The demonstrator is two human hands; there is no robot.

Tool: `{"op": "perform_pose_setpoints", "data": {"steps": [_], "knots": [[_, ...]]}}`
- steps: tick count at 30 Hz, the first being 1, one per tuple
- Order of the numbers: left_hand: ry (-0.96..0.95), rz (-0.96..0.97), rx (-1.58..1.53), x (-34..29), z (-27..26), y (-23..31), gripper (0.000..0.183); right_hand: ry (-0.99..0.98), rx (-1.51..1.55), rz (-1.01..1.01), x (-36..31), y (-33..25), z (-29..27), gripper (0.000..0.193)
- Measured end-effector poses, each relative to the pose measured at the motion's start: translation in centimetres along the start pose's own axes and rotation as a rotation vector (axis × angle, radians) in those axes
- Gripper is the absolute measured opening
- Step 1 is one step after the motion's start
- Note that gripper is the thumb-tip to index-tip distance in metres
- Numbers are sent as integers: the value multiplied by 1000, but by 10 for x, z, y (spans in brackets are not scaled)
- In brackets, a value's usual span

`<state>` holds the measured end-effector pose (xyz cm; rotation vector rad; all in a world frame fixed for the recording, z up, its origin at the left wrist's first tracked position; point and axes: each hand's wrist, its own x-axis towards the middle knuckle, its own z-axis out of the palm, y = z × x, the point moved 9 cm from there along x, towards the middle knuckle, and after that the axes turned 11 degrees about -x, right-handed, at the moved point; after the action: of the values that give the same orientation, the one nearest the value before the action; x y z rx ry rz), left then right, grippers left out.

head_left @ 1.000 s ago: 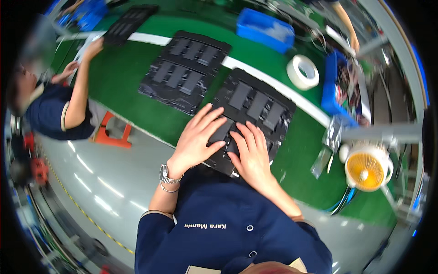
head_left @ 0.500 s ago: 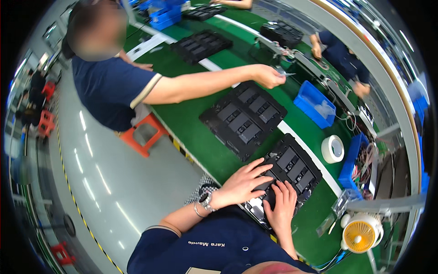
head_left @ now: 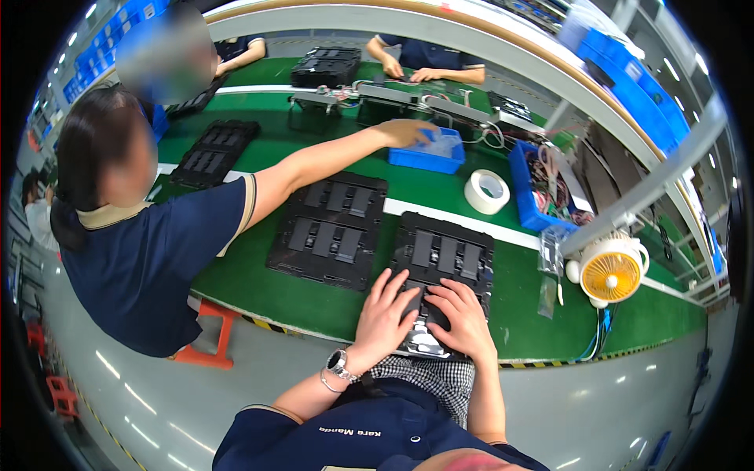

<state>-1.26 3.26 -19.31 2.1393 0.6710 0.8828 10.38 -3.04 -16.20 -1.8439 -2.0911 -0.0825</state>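
Observation:
A black molded tray (head_left: 404,235) lies in front of me at the table's near edge, with flat black rectangular pieces (head_left: 448,256) in its slots. My left hand (head_left: 385,318) rests on the tray's near left part, fingers spread. On the near right part lies my right hand (head_left: 462,320), its fingers stretched out too. Between the two palms a shiny, reflective near section (head_left: 422,341) of the tray shows. What lies under my fingertips is partly hidden. A second black tray (head_left: 314,267) with similar pieces sits just to the left.
A co-worker's arm (head_left: 314,163) reaches across the table to a blue bin (head_left: 428,162) of clear plastic pieces. A tape roll (head_left: 476,196), a blue bin of wires (head_left: 528,206), a clear bag (head_left: 547,292) and a yellow-white fan (head_left: 611,275) stand right.
My view has turned toward the right. The co-worker's hand, earlier holding a small clear piece above the far tray, is now blurred over the blue bin. My hands remain on the near tray.

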Motion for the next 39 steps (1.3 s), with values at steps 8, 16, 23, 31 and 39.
{"op": "perform_pose_setpoints", "data": {"steps": [8, 16, 23, 31, 39], "knots": [[-14, 34, 123, -1, 9, 6, 40, 93, -10, -21, -15, 1, -8, 44], [-8, 49, 169, -6, 15, 9, 38, 162, -4, -40, -25, 3, -7, 42], [-11, 63, 202, -5, 23, 3, 37, 211, -8, -42, -33, 9, -2, 44], [-42, 81, 267, -8, 30, 4, 37, 327, -2, -82, -41, 17, 5, 41], [-36, 131, 292, -9, 37, 1, 35, 324, 40, -74, -46, 22, 12, 39]]}}
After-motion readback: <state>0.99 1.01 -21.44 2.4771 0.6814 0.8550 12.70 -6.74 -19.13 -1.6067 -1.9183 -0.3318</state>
